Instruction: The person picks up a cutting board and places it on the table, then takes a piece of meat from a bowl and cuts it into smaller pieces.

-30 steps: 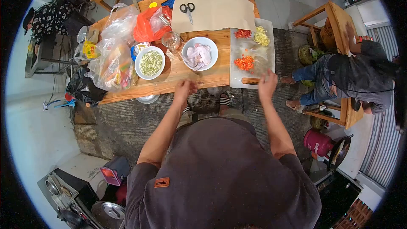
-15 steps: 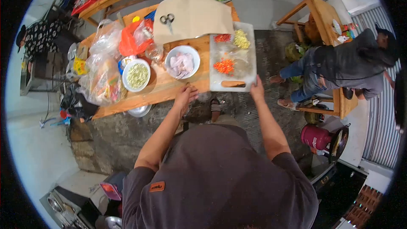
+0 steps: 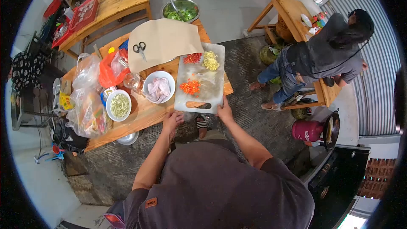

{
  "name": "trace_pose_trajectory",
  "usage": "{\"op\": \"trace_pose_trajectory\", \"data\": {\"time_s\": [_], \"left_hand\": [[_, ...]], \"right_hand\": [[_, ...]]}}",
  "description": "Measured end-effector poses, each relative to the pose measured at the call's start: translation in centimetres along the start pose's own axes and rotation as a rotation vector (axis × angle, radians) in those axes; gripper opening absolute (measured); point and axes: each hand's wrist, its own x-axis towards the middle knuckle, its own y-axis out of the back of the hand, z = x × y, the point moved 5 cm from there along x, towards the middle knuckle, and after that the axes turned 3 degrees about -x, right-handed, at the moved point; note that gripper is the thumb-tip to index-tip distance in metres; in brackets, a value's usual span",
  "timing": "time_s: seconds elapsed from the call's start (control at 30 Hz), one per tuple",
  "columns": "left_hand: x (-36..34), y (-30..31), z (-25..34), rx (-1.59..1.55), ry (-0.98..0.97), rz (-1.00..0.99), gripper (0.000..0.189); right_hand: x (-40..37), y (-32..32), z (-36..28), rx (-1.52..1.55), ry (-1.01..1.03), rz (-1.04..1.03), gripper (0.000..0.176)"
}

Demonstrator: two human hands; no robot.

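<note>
A pale cutting board (image 3: 207,85) lies at the right end of the wooden table (image 3: 144,113), its handle end over the front edge. Chopped orange-red pieces (image 3: 190,87), red pieces (image 3: 193,58) and yellow pieces (image 3: 210,60) sit on it. My right hand (image 3: 224,111) holds the board's near right corner. Near the table edge, just left of the board's handle, is my left hand (image 3: 171,121); its fingers are bent and too blurred to read. A white bowl of raw meat (image 3: 159,87) stands left of the board.
Scissors (image 3: 139,48) rest on brown paper (image 3: 167,40). Beside plastic bags (image 3: 87,110) is a bowl of shredded greens (image 3: 118,105). A metal bowl of leaves (image 3: 181,10) stands behind. Another person (image 3: 322,55) is at the right, near a gas cylinder (image 3: 306,131).
The view has turned and shifted, so the table appears lower and further left. The board's handle end now reaches past the table edge, with my right hand still on its corner.
</note>
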Motion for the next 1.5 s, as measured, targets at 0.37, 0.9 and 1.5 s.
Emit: {"op": "trace_pose_trajectory", "data": {"time_s": [0.37,0.9,1.5], "left_hand": [[-0.4,1.6,4.6,-0.197,-0.273,0.148,0.048],[1.9,2.5,6.5,-0.193,-0.290,0.229,0.042],[2.5,4.2,7.3,-0.167,-0.328,0.305,0.054]], "right_hand": [[-1.8,-1.2,-1.5,0.071,0.012,-0.015,0.074],[-3.1,-3.8,-0.5,0.111,0.062,-0.109,0.078],[-6.2,-4.5,-1.4,0.033,0.033,-0.123,0.077]]}}
